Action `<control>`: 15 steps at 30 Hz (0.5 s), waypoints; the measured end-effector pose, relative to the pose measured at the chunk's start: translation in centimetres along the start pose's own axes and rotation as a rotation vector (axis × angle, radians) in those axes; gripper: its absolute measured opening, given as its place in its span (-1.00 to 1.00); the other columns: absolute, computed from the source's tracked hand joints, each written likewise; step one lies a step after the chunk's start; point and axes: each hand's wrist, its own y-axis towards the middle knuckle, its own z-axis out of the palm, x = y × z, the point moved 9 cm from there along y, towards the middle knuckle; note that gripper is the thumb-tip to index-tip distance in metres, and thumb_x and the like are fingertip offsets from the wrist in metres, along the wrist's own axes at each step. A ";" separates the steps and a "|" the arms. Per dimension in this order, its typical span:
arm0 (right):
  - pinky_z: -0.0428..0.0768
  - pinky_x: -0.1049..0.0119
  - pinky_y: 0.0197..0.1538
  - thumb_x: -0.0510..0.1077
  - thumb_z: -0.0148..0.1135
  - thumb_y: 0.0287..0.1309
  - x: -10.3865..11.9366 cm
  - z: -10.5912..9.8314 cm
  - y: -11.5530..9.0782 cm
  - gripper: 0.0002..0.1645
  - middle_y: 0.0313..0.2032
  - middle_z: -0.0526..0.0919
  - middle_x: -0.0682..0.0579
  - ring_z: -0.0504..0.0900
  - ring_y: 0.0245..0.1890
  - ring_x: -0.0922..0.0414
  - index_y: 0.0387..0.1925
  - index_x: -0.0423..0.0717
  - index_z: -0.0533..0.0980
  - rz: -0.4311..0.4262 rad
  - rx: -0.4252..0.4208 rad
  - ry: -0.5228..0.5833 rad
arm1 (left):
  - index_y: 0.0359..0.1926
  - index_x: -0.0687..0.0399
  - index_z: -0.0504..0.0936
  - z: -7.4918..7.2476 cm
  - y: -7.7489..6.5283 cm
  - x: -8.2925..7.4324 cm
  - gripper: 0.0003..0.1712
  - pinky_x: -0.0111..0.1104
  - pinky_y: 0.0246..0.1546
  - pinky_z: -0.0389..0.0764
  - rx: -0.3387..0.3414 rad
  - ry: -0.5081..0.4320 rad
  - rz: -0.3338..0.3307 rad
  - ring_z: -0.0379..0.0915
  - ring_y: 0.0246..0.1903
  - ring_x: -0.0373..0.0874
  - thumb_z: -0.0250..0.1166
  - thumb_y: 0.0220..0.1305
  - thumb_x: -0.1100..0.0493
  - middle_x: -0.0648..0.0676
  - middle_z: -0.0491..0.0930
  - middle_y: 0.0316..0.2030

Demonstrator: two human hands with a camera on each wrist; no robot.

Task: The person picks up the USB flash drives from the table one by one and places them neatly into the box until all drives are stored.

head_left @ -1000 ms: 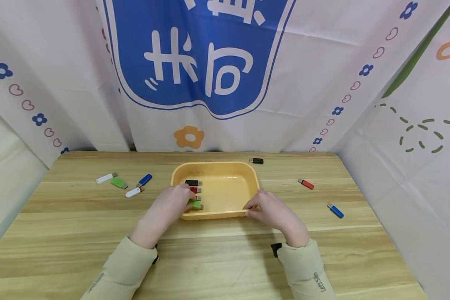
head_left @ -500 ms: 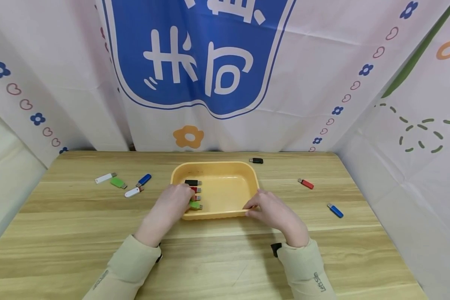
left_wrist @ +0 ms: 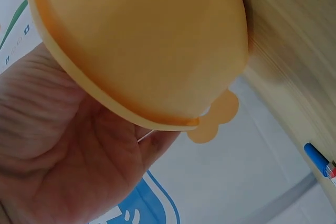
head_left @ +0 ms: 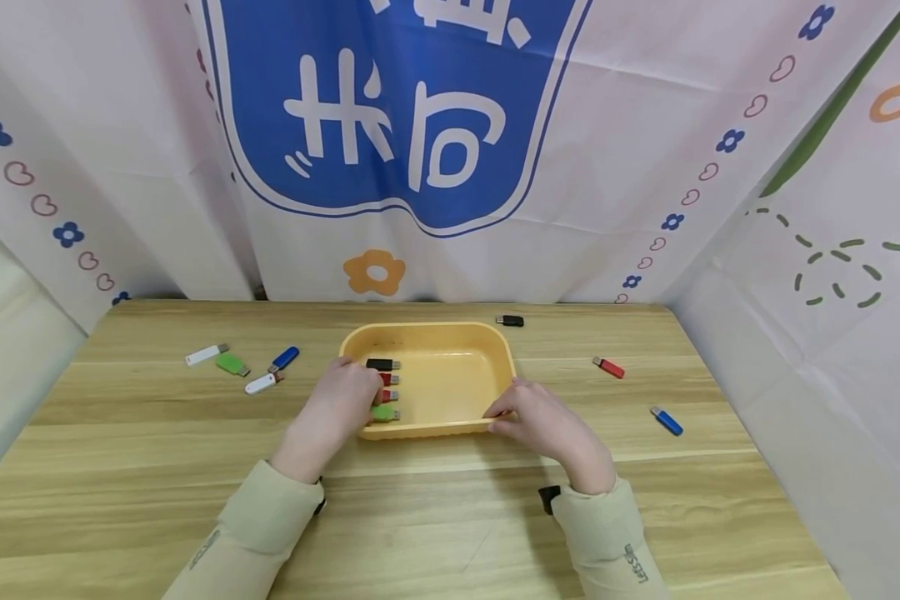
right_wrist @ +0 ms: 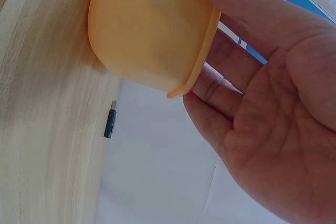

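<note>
A yellow plastic tray sits mid-table. In it, along the left side, lie a black USB flash drive, two red USB flash drives and a green USB flash drive, metal plugs pointing right. My left hand reaches over the left wall and pinches the green drive's left end; its fingertips are partly hidden behind the hand and, in the left wrist view, behind the tray wall. My right hand grips the tray's front right corner, thumb outside and fingers over the rim.
Left of the tray lie two white USB drives, a green one and a blue one. Behind it is a black one; to the right, a red one and a blue one. A printed curtain hangs behind.
The green drive has slid slightly left in the tray along with my left hand's fingers. My right hand keeps its grip on the corner.
</note>
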 end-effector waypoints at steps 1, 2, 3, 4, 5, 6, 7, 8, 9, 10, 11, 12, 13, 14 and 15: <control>0.40 0.02 0.44 -0.24 0.42 0.13 0.0 0.0 0.0 -0.88 -0.24 0.81 0.05 0.73 -0.10 0.09 -0.27 -0.09 0.77 0.000 0.000 0.000 | -0.50 0.07 0.69 0.0 0.0 0.0 -0.85 0.03 0.33 0.44 0.006 0.011 -0.006 0.68 -0.30 -0.05 0.46 0.04 0.39 0.01 0.73 -0.47; 0.39 0.02 0.44 -0.24 0.41 0.13 0.0 0.0 0.0 -0.88 -0.24 0.81 0.05 0.73 -0.10 0.08 -0.26 -0.09 0.76 0.001 0.002 0.003 | -0.50 0.08 0.69 0.1 0.1 0.0 -0.84 0.03 0.33 0.44 0.011 0.025 -0.011 0.69 -0.29 -0.04 0.43 0.06 0.41 0.02 0.73 -0.47; 0.39 0.02 0.44 -0.23 0.41 0.14 0.1 0.0 0.0 -0.88 -0.23 0.81 0.04 0.73 -0.10 0.08 -0.26 -0.09 0.76 0.000 0.002 0.005 | -0.48 0.09 0.69 0.1 0.1 0.0 -0.84 0.02 0.34 0.44 0.020 0.039 -0.018 0.70 -0.28 -0.03 0.41 0.09 0.43 0.04 0.74 -0.46; 0.38 0.02 0.45 -0.23 0.41 0.14 0.1 0.0 0.0 -0.88 -0.23 0.81 0.04 0.73 -0.10 0.08 -0.26 -0.09 0.76 -0.002 0.002 0.006 | -0.47 0.10 0.69 0.2 0.2 -0.1 -0.84 0.01 0.34 0.44 0.029 0.056 -0.025 0.70 -0.27 -0.02 0.38 0.11 0.44 0.05 0.74 -0.45; 0.38 0.01 0.45 -0.23 0.41 0.14 0.1 0.0 0.0 -0.88 -0.24 0.81 0.05 0.73 -0.10 0.08 -0.26 -0.09 0.76 -0.004 0.002 0.006 | -0.44 0.11 0.69 0.2 0.2 -0.1 -0.83 0.00 0.34 0.44 0.040 0.072 -0.034 0.71 -0.26 -0.01 0.35 0.13 0.45 0.06 0.74 -0.43; 0.38 0.01 0.45 -0.23 0.41 0.14 0.1 0.0 0.0 -0.88 -0.23 0.81 0.05 0.73 -0.10 0.08 -0.26 -0.09 0.76 -0.004 0.002 0.007 | -0.41 0.12 0.69 0.3 0.3 -0.1 -0.83 -0.01 0.34 0.44 0.048 0.090 -0.041 0.71 -0.25 0.00 0.32 0.16 0.46 0.08 0.75 -0.41; 0.37 0.01 0.46 -0.23 0.41 0.14 0.1 0.0 0.0 -0.88 -0.24 0.81 0.04 0.73 -0.10 0.08 -0.26 -0.10 0.76 -0.007 0.002 0.009 | -0.38 0.13 0.70 0.3 0.3 -0.1 -0.84 -0.02 0.34 0.43 0.057 0.106 -0.049 0.72 -0.24 0.01 0.32 0.17 0.46 0.09 0.76 -0.39; 0.36 0.01 0.46 -0.23 0.41 0.14 0.1 0.0 0.1 -0.88 -0.24 0.81 0.04 0.74 -0.11 0.08 -0.26 -0.10 0.76 -0.009 0.002 0.011 | -0.34 0.13 0.70 0.4 0.4 -0.1 -0.84 -0.03 0.35 0.43 0.065 0.115 -0.057 0.72 -0.22 0.01 0.31 0.18 0.46 0.10 0.76 -0.35; 0.36 0.01 0.46 -0.24 0.41 0.14 0.1 0.0 0.1 -0.89 -0.24 0.81 0.04 0.74 -0.11 0.08 -0.26 -0.11 0.76 -0.010 0.002 0.010 | -0.31 0.14 0.71 0.5 0.5 -0.1 -0.84 -0.03 0.35 0.42 0.073 0.123 -0.064 0.72 -0.22 0.01 0.30 0.19 0.45 0.10 0.77 -0.33; 0.36 0.01 0.47 -0.24 0.41 0.14 0.1 0.0 0.1 -0.89 -0.24 0.82 0.04 0.74 -0.11 0.08 -0.27 -0.11 0.76 -0.013 0.001 0.011 | -0.29 0.14 0.71 0.6 0.5 -0.1 -0.84 -0.04 0.35 0.42 0.078 0.132 -0.067 0.72 -0.21 0.01 0.30 0.20 0.44 0.11 0.77 -0.31; 0.36 0.01 0.47 -0.24 0.41 0.14 0.1 0.0 0.1 -0.89 -0.25 0.82 0.03 0.75 -0.11 0.08 -0.27 -0.11 0.76 -0.013 0.001 0.012 | -0.26 0.14 0.71 0.7 0.6 -0.1 -0.84 -0.04 0.36 0.41 0.084 0.135 -0.072 0.72 -0.20 0.01 0.29 0.21 0.44 0.11 0.77 -0.29; 0.36 0.01 0.47 -0.24 0.41 0.14 0.1 0.0 0.1 -0.89 -0.25 0.82 0.03 0.75 -0.11 0.08 -0.27 -0.11 0.76 -0.012 0.002 0.013 | -0.26 0.14 0.71 0.7 0.6 -0.1 -0.84 -0.04 0.36 0.41 0.089 0.137 -0.076 0.72 -0.19 0.01 0.29 0.21 0.43 0.11 0.77 -0.27; 0.35 0.01 0.47 -0.24 0.41 0.14 0.1 0.0 0.1 -0.89 -0.25 0.82 0.03 0.75 -0.11 0.08 -0.27 -0.12 0.76 -0.012 0.001 0.014 | -0.24 0.14 0.71 0.8 0.6 -0.1 -0.83 -0.04 0.36 0.41 0.095 0.140 -0.079 0.72 -0.19 0.01 0.29 0.21 0.43 0.12 0.77 -0.25; 0.36 0.01 0.47 -0.24 0.41 0.14 0.1 0.0 0.1 -0.89 -0.25 0.82 0.03 0.75 -0.11 0.08 -0.27 -0.12 0.76 -0.011 0.002 0.014 | -0.23 0.14 0.71 0.9 0.7 -0.1 -0.83 -0.03 0.36 0.41 0.101 0.142 -0.081 0.72 -0.19 0.01 0.29 0.21 0.43 0.12 0.77 -0.24; 0.36 0.02 0.47 -0.24 0.41 0.14 0.1 0.0 0.1 -0.89 -0.25 0.82 0.03 0.75 -0.11 0.08 -0.27 -0.11 0.76 -0.009 0.002 0.014 | -0.23 0.14 0.71 1.0 0.7 -0.1 -0.83 -0.03 0.36 0.41 0.105 0.145 -0.082 0.72 -0.19 0.02 0.30 0.21 0.43 0.12 0.77 -0.24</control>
